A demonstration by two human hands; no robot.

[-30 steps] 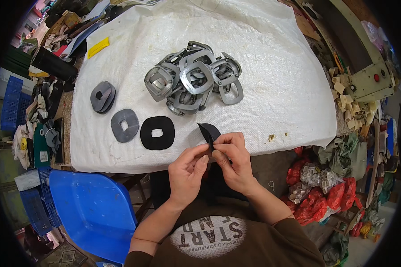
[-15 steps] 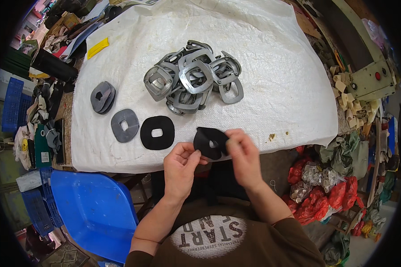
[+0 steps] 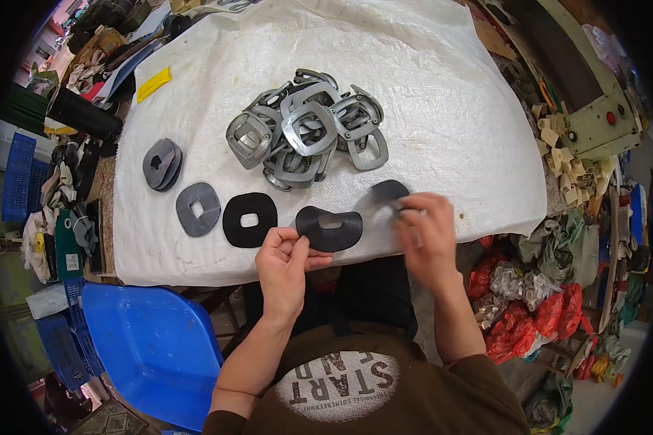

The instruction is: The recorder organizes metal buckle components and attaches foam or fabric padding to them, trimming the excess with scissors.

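Note:
My left hand (image 3: 286, 259) pinches the near left edge of a black rounded-square pad (image 3: 345, 238) with a hole in its middle; the pad is bent. To the right, my right hand (image 3: 429, 235), smeared by motion, has its fingers at the edge of a second dark piece (image 3: 389, 190), also blurred. Left of my left hand lies a flat black pad (image 3: 233, 221) with a square hole. Beside it are a grey pad (image 3: 189, 198) and a small stack of grey pads (image 3: 154, 163). Beyond them rises a heap of grey metal rounded-square frames (image 3: 310, 129).
A white woven sheet (image 3: 450, 94) covers the table. A yellow strip (image 3: 153, 85) lies at far left. Below the table's left edge stands a blue tub (image 3: 149, 348). Red bags (image 3: 519, 330) sit at lower right, and a pale green machine (image 3: 606, 123) stands at right.
My hands have moved apart: the right went right and away with a dark piece, while the left keeps the pad. The view has shifted slightly.

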